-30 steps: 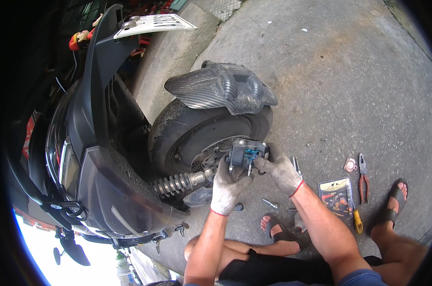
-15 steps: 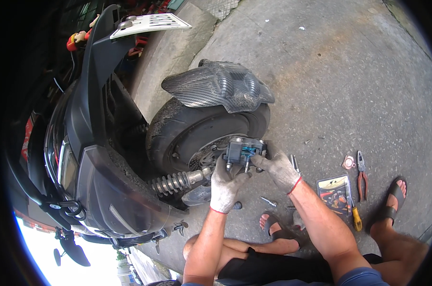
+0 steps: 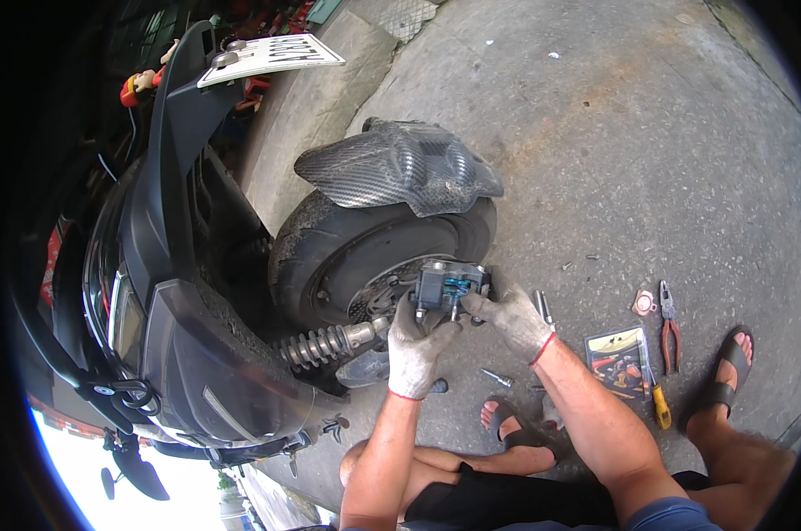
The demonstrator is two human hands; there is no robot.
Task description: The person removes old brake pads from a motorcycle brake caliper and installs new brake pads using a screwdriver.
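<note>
A dark brake caliper (image 3: 452,285) with a blue part in its middle is held between both hands, in front of the rear wheel. My left hand (image 3: 416,347), in a whitish work glove, grips its left end from below. My right hand (image 3: 517,320), gloved too, closes on its right end, with the thumb near the blue part. Just behind the caliper are the brake disc (image 3: 361,308) and the black tyre (image 3: 316,239). A coil-spring shock absorber (image 3: 329,343) lies left of my left hand.
A carbon-patterned mudguard (image 3: 400,168) covers the wheel's top. The scooter body (image 3: 232,354) fills the left side. On the concrete at right lie pliers (image 3: 671,327), a yellow-handled screwdriver (image 3: 660,403), a flat tool package (image 3: 619,361), a bolt (image 3: 498,378) and a socket (image 3: 542,305).
The view has shifted slightly, so the mudguard and wheel sit a little lower. Both hands keep hold of the caliper in nearly the same pose.
</note>
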